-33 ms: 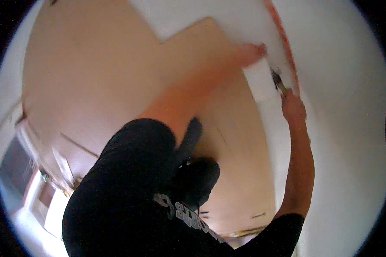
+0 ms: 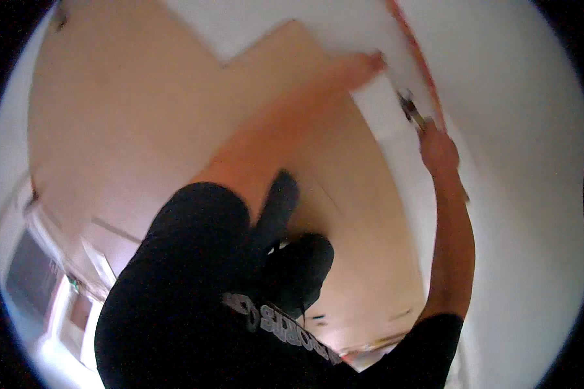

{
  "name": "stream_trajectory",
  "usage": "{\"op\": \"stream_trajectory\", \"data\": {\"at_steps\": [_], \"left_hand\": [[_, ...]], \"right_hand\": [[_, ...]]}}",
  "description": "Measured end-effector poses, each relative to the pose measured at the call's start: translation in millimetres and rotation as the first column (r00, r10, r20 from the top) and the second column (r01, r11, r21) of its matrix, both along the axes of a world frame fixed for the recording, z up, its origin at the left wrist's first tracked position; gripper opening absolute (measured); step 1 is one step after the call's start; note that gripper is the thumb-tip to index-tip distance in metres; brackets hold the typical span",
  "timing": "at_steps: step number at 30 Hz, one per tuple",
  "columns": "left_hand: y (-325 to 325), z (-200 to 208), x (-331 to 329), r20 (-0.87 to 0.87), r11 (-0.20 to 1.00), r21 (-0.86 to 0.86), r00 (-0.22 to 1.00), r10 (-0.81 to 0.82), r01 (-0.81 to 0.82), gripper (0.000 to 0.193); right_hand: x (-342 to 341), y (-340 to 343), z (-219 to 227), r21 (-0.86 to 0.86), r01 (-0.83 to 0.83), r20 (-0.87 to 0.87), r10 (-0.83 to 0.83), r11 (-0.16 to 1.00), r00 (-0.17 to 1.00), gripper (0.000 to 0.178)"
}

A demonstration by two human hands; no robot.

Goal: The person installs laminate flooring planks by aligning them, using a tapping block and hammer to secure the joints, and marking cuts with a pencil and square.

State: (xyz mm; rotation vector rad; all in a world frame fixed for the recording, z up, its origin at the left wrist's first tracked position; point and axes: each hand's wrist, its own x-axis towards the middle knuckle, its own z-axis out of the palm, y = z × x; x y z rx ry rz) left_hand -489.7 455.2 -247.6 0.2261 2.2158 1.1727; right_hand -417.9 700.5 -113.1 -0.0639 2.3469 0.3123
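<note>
Seemingly, in the head view, the left hand (image 2: 365, 65) is stretched far out and laid against the white surface (image 2: 376, 107); it is too blurred for its fingers to be made out as spread or closed. The right hand (image 2: 438, 150) is closed around the handle of a small metal-headed tool (image 2: 411, 107), whose tip is held just beyond the knuckles, beside the orange strip (image 2: 414, 52). Between the hands only white surface is seen. Pale wooden flooring (image 2: 110, 129) lies behind the left arm.
</note>
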Motion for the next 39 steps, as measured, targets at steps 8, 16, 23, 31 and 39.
{"op": "stream_trajectory", "data": {"at_steps": [8,16,23,31,39], "left_hand": [[-11.6,-0.2,-14.5,-0.118,0.983,0.106,0.983,-0.139,0.152,0.044],[185.5,-13.8,169.9,-0.113,0.994,0.093,0.993,-0.044,0.055,0.046],[379.1,-13.1,342.3,0.014,0.882,0.387,0.954,-0.299,0.270,0.043],[421.5,-20.7,362.2,0.066,0.918,0.305,0.956,-0.286,0.254,0.046],[437.6,-22.2,363.0,0.110,0.897,0.344,0.937,-0.331,0.276,0.042]], "right_hand": [[248.4,83.0,55.5,-0.287,0.627,-0.190,-0.685,0.724,0.703,0.035],[530.0,190.8,89.0,-0.030,0.898,-0.249,-0.874,0.439,0.418,0.033],[581.7,297.7,113.3,0.032,0.852,-0.261,-0.818,0.523,0.512,0.035],[516.5,368.1,96.5,0.057,0.693,-0.219,-0.668,0.719,0.711,0.032],[428.9,395.9,54.2,0.178,0.456,-0.137,-0.437,0.872,0.889,0.029]]}}
